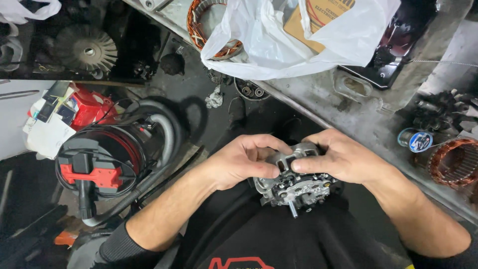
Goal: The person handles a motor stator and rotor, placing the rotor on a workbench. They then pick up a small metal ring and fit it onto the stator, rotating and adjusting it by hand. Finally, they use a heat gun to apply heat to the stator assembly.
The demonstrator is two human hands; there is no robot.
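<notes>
Both hands clamped on an alternator housing over the lap: left hand gripping its near side, right hand pinching the top plate. Probably heavy, rigid cast metal with sharp fins. Best grabbed by the outer casing, not the shaft poking out below the fingers.

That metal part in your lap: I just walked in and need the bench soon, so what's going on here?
A person holds a grey metal alternator housing over their lap with both hands. The left hand grips its left side and the right hand presses fingers on its top. A short shaft sticks out below. A red and black vacuum cleaner stands on the floor to the left. A white plastic bag and copper windings lie on the workbench.
</notes>
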